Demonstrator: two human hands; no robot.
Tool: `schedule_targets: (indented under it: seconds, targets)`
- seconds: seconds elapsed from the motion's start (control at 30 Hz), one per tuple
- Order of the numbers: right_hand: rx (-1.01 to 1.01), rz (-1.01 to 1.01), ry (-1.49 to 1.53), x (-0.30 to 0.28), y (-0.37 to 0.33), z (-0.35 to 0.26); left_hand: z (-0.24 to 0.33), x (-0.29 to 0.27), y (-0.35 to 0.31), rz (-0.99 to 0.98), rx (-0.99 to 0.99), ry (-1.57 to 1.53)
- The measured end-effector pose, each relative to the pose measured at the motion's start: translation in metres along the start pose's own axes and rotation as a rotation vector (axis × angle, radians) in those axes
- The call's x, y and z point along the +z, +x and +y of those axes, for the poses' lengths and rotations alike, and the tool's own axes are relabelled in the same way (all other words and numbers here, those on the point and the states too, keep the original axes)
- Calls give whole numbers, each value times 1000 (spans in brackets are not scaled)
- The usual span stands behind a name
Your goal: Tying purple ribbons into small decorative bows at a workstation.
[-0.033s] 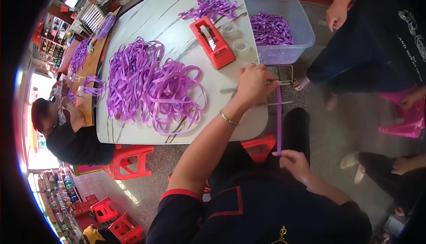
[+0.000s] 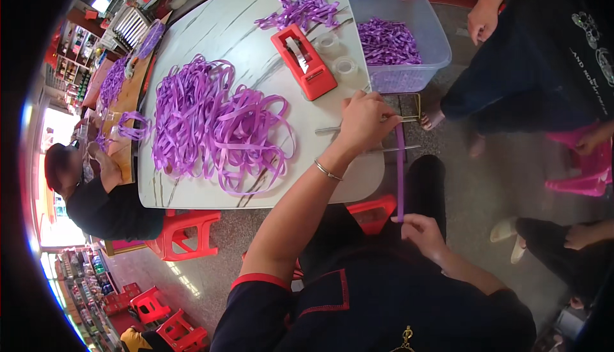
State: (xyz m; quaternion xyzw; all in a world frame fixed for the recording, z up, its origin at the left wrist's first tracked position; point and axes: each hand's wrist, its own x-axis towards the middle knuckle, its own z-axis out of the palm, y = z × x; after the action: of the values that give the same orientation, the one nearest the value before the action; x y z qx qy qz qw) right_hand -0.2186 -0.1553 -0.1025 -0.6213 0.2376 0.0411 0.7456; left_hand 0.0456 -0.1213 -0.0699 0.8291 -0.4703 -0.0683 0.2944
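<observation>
A narrow purple ribbon (image 2: 400,179) is stretched between my hands beyond the table's right edge. My right hand (image 2: 423,232) pinches its lower end between thumb and forefinger, close to my body. My left hand (image 2: 364,120), with curled fingers, grips the upper end beside a thin metal rod (image 2: 409,119); its fingertips are partly hidden. A second metal rod (image 2: 401,148) runs below, crossing the ribbon. Both rods jut out past the tabletop. Left of my left forearm lies a big loose heap of purple ribbon loops (image 2: 211,125).
On the white marbled table (image 2: 256,13) are a red tape dispenser (image 2: 304,64), clear tape rolls (image 2: 345,66) and a small ribbon pile (image 2: 300,11). A clear plastic bin (image 2: 430,73) holds cut ribbon pieces. People are at right and far left; red stools (image 2: 188,233) stand below the table.
</observation>
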Motion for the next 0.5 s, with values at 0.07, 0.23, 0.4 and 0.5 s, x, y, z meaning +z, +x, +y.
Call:
schedule_targets:
  seconds: [0.07, 0.23, 0.4, 0.5]
  targets:
    - [-4, 11, 3, -1, -2, 2, 0, -2, 1, -14, -4, -7]
    - [-143, 51, -89, -2, -10, -2, -1, 1, 1, 6, 21, -9]
    - [-407, 52, -326, -5, -11, -46, 1, -3, 1, -10, 5, -5]
    - [-612, 27, -349, -16, 10, -87, 0, 0, 1, -1, 13, -12]
